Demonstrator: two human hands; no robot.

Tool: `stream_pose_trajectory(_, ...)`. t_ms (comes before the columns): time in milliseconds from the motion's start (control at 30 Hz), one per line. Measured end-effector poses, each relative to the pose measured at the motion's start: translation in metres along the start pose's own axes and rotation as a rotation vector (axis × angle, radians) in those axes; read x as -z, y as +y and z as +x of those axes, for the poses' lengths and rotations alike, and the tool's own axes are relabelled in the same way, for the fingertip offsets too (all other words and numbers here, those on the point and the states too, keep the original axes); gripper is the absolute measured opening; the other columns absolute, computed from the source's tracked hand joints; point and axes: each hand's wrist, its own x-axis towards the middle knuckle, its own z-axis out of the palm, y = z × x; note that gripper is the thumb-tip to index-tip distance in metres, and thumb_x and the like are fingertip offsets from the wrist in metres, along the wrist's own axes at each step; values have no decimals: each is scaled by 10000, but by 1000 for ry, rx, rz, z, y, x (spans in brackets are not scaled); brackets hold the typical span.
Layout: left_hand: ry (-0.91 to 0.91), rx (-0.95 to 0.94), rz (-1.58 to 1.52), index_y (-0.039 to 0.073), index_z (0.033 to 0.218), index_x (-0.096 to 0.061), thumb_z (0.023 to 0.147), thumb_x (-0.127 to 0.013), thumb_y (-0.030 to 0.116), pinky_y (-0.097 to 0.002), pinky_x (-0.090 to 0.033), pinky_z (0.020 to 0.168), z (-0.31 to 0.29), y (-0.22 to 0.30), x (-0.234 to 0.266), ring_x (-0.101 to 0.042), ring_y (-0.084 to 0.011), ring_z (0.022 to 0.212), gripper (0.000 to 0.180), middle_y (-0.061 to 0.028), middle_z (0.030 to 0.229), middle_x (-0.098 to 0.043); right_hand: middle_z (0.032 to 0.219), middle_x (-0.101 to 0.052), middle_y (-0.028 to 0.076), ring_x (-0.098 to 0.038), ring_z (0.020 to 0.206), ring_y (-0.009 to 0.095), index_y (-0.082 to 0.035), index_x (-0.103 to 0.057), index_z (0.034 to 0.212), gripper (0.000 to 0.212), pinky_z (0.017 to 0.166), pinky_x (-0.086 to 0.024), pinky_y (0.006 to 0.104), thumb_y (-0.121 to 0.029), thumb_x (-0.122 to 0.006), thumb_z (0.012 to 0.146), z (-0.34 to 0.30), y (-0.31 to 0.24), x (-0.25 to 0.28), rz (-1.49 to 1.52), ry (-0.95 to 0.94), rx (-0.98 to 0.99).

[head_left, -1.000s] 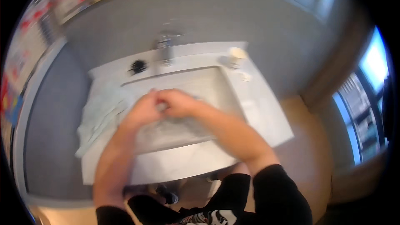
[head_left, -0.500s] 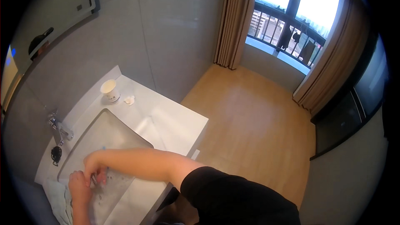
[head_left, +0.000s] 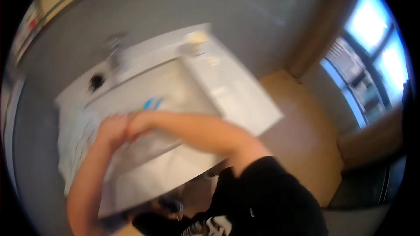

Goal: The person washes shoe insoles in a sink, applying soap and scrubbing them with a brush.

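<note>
Over the sink (head_left: 131, 89) my left hand (head_left: 113, 129) and my right hand (head_left: 139, 124) press together, knuckles up. Both look closed, with fingers curled down out of sight; what they hold, if anything, is hidden and blurred. Just beyond my right hand lies a small blue and white thing with a touch of green (head_left: 153, 103), its kind too smeared to tell. A pale cloth (head_left: 72, 142) is draped over the counter's left end, beside my left hand.
The chrome faucet (head_left: 114, 54) rises behind the sink, with a black object (head_left: 96, 81) to its left. A pale cup (head_left: 195, 43) stands on the white counter (head_left: 245, 100) near a small white lump (head_left: 212, 61). A window (head_left: 369, 15) is at the right.
The view has swung toward the left and blurred, so the sink sits nearer the middle. My hands have come side by side, and the blue thing shows more.
</note>
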Motion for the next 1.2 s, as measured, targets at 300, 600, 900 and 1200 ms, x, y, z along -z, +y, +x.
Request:
stream_pose_trajectory(300,-17,178,-133,27,958,-582,697,-821,410,-462,-535,775,3,17,4,-670,-369,871,522,-179,918,-683,670,-651,160,-625,626,261,-5,-656,648,173,558,-489,369,-155,-725,596,-50,-50,11,-73,248,-198)
stream_pose_trajectory(600,-59,215,-188,13,1037,-601,796,-684,110,-450,-545,785,10,27,6,-683,-372,907,273,-188,945,-702,889,-709,236,-698,850,342,48,-710,897,389,754,-550,399,-227,-783,632,-52,-40,10,-181,337,-152)
stream_pose_trajectory(900,14,298,-315,32,1017,-589,716,-729,111,-484,-523,790,1,16,20,-656,-413,912,341,-213,945,-682,955,-715,229,-700,923,334,22,-695,1048,513,808,-549,388,-240,-799,619,-48,-39,21,-241,406,-132)
stream_pose_trajectory(1200,448,494,-1060,-8,1270,-491,601,-920,206,-386,-515,953,-24,29,46,-636,-297,1124,823,-177,1201,-639,1335,-533,116,-636,1062,246,-37,-416,1392,757,892,-533,373,-263,-809,786,-53,-14,23,443,437,557)
